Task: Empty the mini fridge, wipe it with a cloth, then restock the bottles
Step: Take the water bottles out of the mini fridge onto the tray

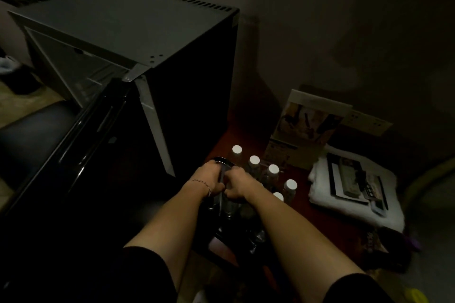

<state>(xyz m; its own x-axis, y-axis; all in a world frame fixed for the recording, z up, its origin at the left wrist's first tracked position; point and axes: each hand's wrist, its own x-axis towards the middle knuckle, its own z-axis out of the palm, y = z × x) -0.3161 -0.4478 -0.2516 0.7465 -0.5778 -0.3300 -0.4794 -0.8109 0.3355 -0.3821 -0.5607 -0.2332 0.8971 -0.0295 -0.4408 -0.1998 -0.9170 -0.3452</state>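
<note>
1. While my left hand (211, 177) and right hand (236, 184) meet low over the dark red wooden counter (317, 219), both sets of fingers are curled round something dark and glinting between them; the light is too dim for me to say what it is, so I take it for a bottle or a piece of cloth.
2. Just right of my hands stand the clear plastic bottles with white caps (273, 169), in a loose row on the counter, outside the fridge.
3. To the left sits the black box-shaped mini fridge (128, 32) with its glossy black door (81, 135) swung open toward me; I cannot see inside it.
4. A folded white towel (354, 206) lies further right, with a dark flat booklet (354, 179) resting on it.
5. I judge that emptying is done or nearly so, since the bottles are out.
6. Next I would need a firm hold on whatever I grip, then a turn left to the open fridge.
</note>
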